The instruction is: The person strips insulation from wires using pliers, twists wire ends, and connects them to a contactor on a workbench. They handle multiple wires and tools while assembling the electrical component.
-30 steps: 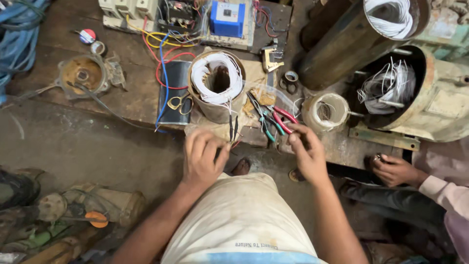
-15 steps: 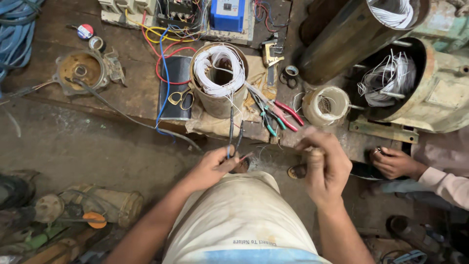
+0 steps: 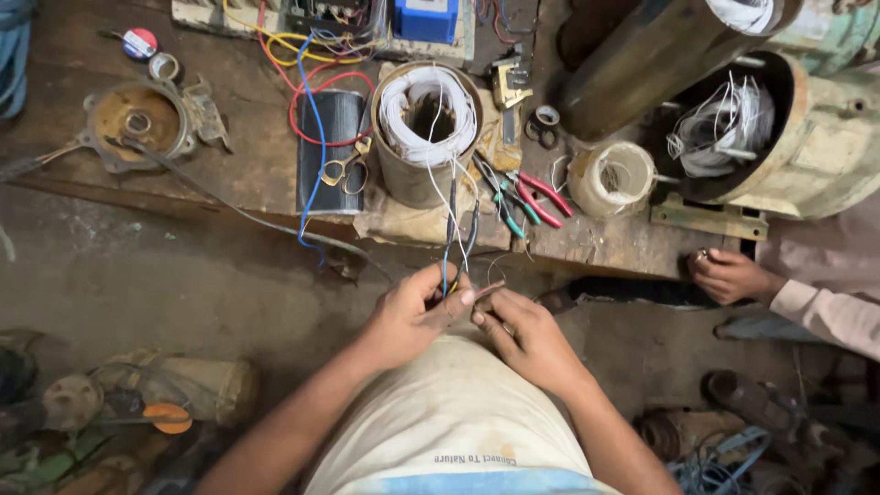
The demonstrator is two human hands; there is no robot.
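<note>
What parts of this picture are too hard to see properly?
All in the head view:
- Wire ends: pinched between the left hand and right hand; fingers cover the tips, too thin to tell whether they are joined.
- Inside of the wound motor core: dark hole, nothing visible.
- Blue box: cut off by the top edge.
- Other person's hand: its small held item is too tiny to tell.

bare forearms, cream shirt [image 3: 454, 412]

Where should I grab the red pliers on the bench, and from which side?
Take the red pliers by the two handles, which splay toward the bench's near edge, coming from your side. The jaw end points away among the other tools beside the wound motor core.
</note>
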